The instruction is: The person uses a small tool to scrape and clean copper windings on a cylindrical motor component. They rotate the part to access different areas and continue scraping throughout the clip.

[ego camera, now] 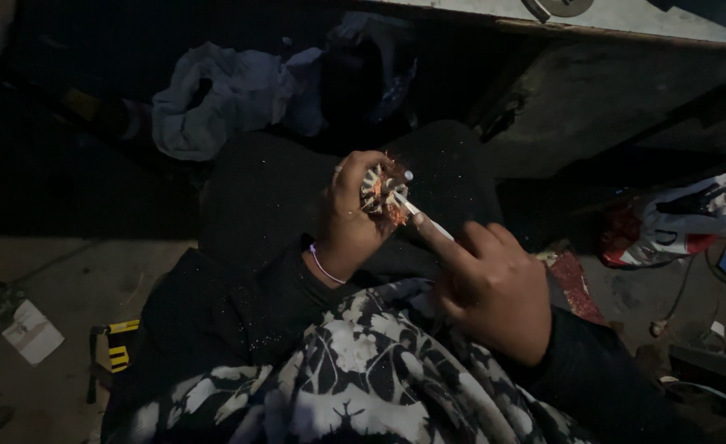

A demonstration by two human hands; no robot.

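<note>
My left hand (348, 222) grips a small round part with pale teeth and tangled copper-coloured wire (382, 194), held up over my dark-clothed lap. A thin pink band circles that wrist. My right hand (489, 288) pinches a slim white rod-like tool (424, 217) whose tip pokes into the wire on the round part. The two hands are close together at the centre of the head view. A patterned black-and-white cloth (354, 370) covers my lap below them.
A crumpled pale cloth (215, 94) lies on the dark floor ahead. A white and red plastic bag (683, 218) sits at the right. A piece of paper (32, 332) and a yellow-and-black tool (118, 345) lie at the left. A pale bench edge (626, 20) runs along the top right.
</note>
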